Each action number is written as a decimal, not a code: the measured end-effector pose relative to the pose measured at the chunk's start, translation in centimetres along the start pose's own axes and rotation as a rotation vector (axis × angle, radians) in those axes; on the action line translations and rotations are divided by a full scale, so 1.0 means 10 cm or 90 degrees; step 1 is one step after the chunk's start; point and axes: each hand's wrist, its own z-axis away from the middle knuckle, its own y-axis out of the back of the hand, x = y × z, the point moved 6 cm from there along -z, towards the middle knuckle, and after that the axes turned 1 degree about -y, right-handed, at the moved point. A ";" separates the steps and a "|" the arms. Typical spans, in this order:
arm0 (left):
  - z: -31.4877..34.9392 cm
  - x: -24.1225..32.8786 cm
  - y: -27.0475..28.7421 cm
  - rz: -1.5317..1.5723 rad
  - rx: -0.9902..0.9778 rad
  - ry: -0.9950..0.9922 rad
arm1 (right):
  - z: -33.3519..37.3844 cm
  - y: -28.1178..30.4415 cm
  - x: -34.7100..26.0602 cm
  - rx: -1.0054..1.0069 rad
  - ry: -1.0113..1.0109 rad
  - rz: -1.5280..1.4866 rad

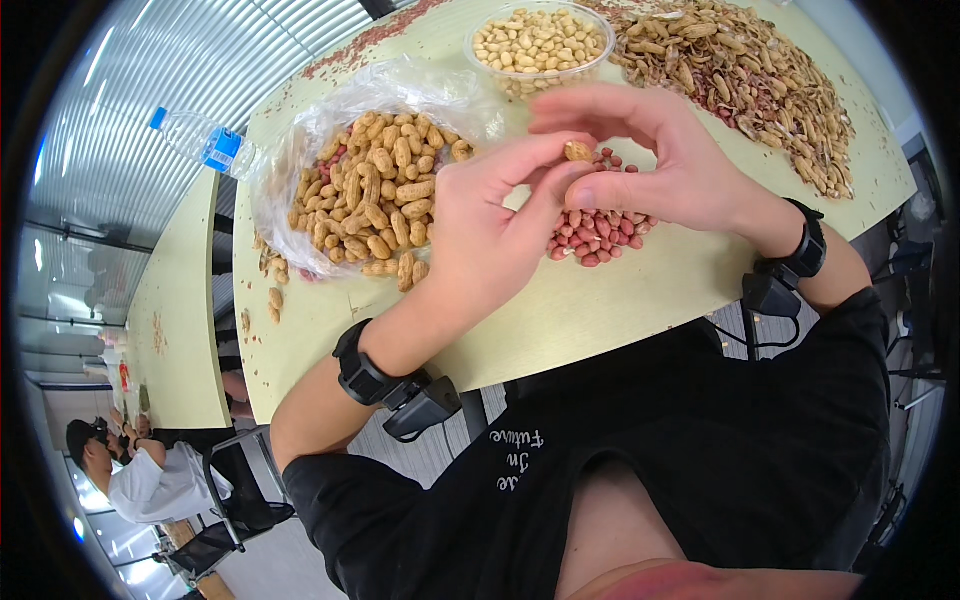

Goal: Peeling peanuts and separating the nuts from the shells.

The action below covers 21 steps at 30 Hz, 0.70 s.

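Above the table, my left hand (495, 220) pinches a peanut in its shell (578, 151) between thumb and forefinger. Close against it, my right hand (665, 165) curves round the far side, its thumb tip by the left fingertips and its other fingers apart from the thumb. I see nothing held in the right hand alone. Beneath both hands lies a heap of red-skinned shelled peanuts (598, 235), partly covered by them. Left of my left hand, a clear plastic bag (405, 88) lies spread out with a pile of unshelled peanuts (385, 185) on it.
A clear round tub (540, 78) of pale skinned peanuts stands beyond my hands. Empty shells (735, 90) are heaped at the far right of the table (690, 270). A water bottle (205, 142) is at the left. Another person (150, 480) sits at a second table (175, 330).
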 end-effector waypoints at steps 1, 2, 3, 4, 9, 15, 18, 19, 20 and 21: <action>0.00 0.13 -0.02 -0.122 -0.014 -0.136 | 0.02 -0.05 0.06 -0.045 -0.097 -0.075; 0.01 0.17 -0.01 -0.122 -0.014 -0.134 | 0.04 -0.06 0.02 -0.045 -0.098 -0.075; 0.03 0.22 -0.02 -0.162 -0.037 -0.126 | 0.05 -0.08 -0.01 -0.054 -0.096 -0.094; 0.03 0.26 -0.04 -0.203 -0.058 -0.116 | 0.05 -0.09 -0.04 -0.065 -0.093 -0.113; 0.05 0.33 -0.05 -0.185 -0.048 -0.155 | 0.08 -0.07 -0.16 -0.069 -0.044 -0.048; 0.03 0.23 -0.03 -0.125 -0.037 -0.104 | 0.06 -0.06 -0.10 -0.024 0.023 0.020; -0.01 0.06 0.01 -0.080 0.008 -0.098 | -0.01 -0.08 -0.10 0.012 0.071 0.036; -0.02 0.08 0.02 -0.087 0.023 -0.152 | 0.01 -0.06 -0.14 0.045 0.115 0.076; -0.02 0.08 0.05 -0.097 0.029 -0.153 | 0.01 -0.06 -0.14 0.039 0.125 0.071; -0.01 0.09 0.05 -0.142 -0.015 -0.159 | 0.03 -0.04 -0.15 0.053 0.140 0.096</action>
